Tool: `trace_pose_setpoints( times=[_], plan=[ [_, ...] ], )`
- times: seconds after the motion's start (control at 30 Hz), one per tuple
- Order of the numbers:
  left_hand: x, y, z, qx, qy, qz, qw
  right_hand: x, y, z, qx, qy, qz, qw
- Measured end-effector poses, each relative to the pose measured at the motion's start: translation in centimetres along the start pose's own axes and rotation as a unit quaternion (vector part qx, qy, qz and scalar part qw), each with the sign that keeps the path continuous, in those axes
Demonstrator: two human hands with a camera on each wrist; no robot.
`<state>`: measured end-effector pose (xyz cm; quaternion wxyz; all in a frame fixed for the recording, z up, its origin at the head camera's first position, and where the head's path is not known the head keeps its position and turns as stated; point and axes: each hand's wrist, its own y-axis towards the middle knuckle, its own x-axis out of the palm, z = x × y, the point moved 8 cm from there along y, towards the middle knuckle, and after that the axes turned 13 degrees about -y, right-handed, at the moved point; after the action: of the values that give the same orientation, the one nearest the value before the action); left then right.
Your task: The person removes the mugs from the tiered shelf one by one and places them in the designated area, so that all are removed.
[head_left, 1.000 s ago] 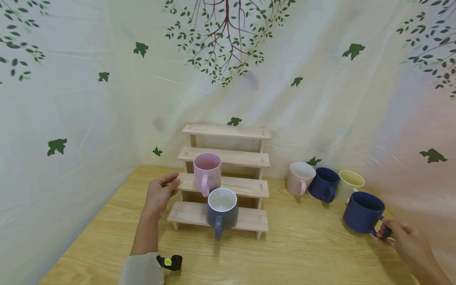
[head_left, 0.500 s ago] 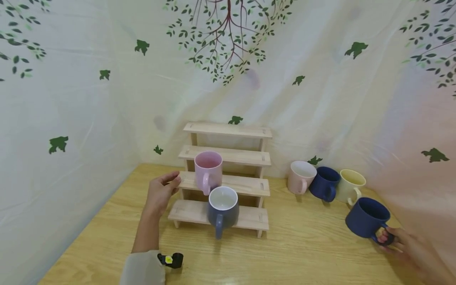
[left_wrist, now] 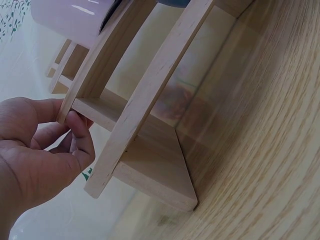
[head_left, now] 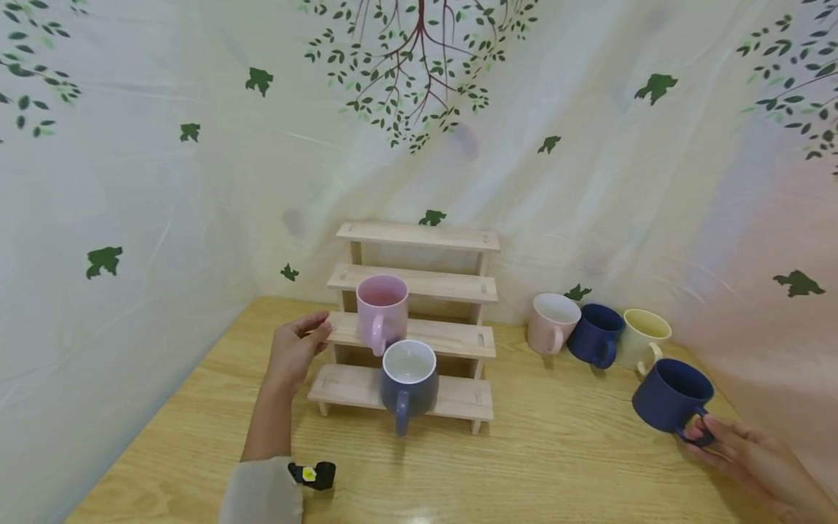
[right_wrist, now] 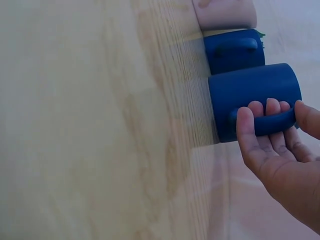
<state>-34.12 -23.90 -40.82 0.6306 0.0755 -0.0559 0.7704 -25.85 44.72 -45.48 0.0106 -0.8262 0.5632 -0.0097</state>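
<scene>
My left hand pinches the left end of a plank on the wooden step shelf, thumb and fingers meeting at its edge in the left wrist view. On that plank stands a lilac-pink mug. One step lower is a grey-blue mug, white inside, its handle pointing toward me. At the table's right side my right hand has its fingers curled round the handle of a dark blue mug. The right wrist view shows this mug with the fingers through its handle.
Behind the held mug, a pale pink mug, another dark blue mug and a yellow mug stand in a row along the curtain. Wood-grain table lies in front of the shelf.
The dark blue mug in my right hand has shifted slightly right and toward me, tilting a little and uncovering the yellow mug's handle. My left hand stays at the shelf.
</scene>
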Motion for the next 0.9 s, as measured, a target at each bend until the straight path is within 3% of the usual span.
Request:
trace_pose_setpoints(
  times=[0.1,0.3,0.4,0.67,0.77,0.9],
  plan=[
    [-0.1,0.0,0.0,0.0,0.002,0.0,1.0,0.0,0.1,0.1,0.0,0.002,0.006,1.0],
    [-0.1,0.1,0.0,0.005,0.005,-0.005,1.0,-0.7,0.2,0.6,0.039,-0.033,0.047,0.998],
    [-0.1,0.1,0.0,0.007,0.005,-0.005,1.0,-0.5,0.4,0.6,0.04,-0.024,0.031,0.998],
    [-0.1,0.1,0.0,0.01,0.005,-0.002,0.9999,0.9,1.2,-0.2,-0.013,0.029,-0.03,0.999],
    [0.0,0.1,0.0,0.009,0.003,-0.003,0.9999,0.9,1.2,-0.3,-0.008,0.024,-0.01,1.0],
    [0.0,0.1,0.1,0.007,0.004,-0.003,1.0,0.1,1.0,0.1,0.046,-0.046,0.072,0.995]
  ],
)
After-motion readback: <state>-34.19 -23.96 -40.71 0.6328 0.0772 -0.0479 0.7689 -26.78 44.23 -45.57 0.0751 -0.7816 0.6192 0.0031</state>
